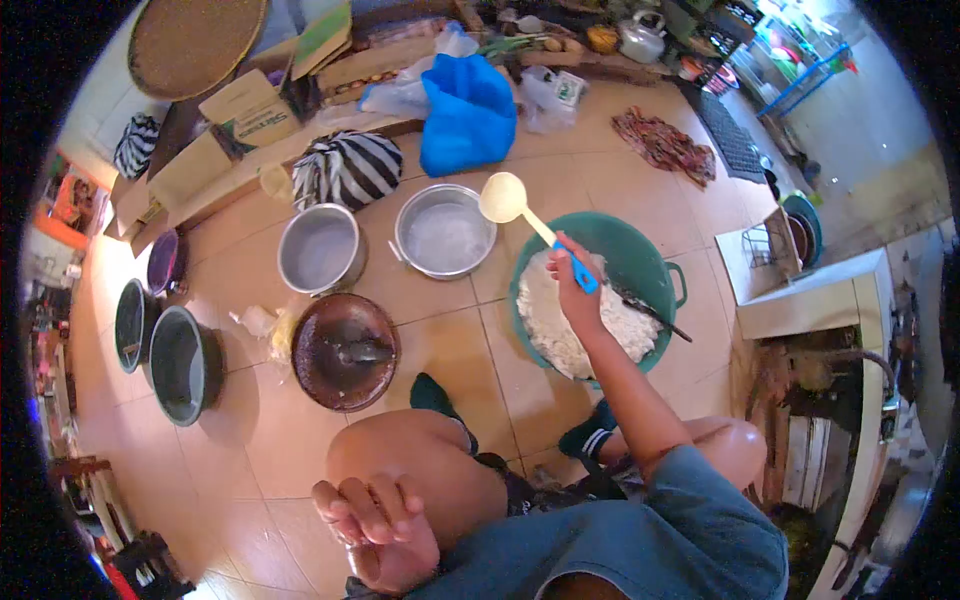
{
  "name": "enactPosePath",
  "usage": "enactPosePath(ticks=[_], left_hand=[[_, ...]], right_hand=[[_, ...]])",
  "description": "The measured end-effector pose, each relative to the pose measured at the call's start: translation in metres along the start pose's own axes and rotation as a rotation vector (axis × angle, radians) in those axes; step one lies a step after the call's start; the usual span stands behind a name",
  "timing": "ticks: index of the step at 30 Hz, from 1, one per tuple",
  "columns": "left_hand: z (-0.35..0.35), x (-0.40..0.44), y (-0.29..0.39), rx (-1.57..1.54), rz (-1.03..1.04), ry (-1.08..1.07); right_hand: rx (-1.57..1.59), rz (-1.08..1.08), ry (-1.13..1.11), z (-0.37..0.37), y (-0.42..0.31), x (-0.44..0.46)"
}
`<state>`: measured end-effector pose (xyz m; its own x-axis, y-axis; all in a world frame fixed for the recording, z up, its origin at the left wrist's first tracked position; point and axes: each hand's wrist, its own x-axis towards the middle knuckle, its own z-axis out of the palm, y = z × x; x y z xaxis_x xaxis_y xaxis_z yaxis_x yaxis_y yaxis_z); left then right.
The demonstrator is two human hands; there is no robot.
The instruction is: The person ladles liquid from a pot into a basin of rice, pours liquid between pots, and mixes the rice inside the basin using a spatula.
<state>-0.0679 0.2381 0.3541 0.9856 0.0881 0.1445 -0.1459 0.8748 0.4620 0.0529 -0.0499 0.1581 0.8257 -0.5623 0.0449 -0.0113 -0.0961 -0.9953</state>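
Note:
My right hand (577, 285) grips the blue handle of a cream-coloured ladle (503, 198). The ladle's bowl points up and to the left, past the rim of a large green basin (640, 240). White, crumbly grated stuff (560, 325) fills much of that basin, below my hand. A dark-handled utensil (672, 322) leans in it, its end sticking over the right rim. My left hand (375, 530) is raised by my left knee, its fingers curled in, with nothing visible in them. Left of the basin stand a metal pot (447, 232) and a second metal pot (322, 248).
A brown stone mortar (345, 395) sits before my left foot, a plastic bag (268, 328) beside it. Dark buckets (183, 365) stand farther left. At the back are a blue bag (465, 115), a striped bundle (350, 170) and a cloth (665, 145). A white shelf (815, 295) is at right.

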Motion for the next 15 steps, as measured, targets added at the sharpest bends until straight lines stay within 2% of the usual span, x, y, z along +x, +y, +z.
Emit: enactPosePath(ticks=[4,7,10,13,15], left_hand=[[-0.005,0.001,0.003,-0.029,-0.001,-0.014],[-0.01,0.003,0.006,-0.025,0.0,-0.021],[-0.012,0.003,0.01,-0.013,0.026,0.017],[-0.011,0.007,0.012,-0.036,0.056,0.046],[-0.015,0.008,0.014,-0.05,0.07,0.05]], right_hand=[[-0.288,-0.398,-0.134,0.045,0.043,0.024],[-0.285,-0.323,-0.21,0.066,0.062,0.036],[-0.062,0.056,-0.231,0.079,0.071,0.046],[-0.243,-0.136,-0.227,0.087,0.065,0.053],[-0.4,-0.486,-0.257,0.09,0.058,0.056]])
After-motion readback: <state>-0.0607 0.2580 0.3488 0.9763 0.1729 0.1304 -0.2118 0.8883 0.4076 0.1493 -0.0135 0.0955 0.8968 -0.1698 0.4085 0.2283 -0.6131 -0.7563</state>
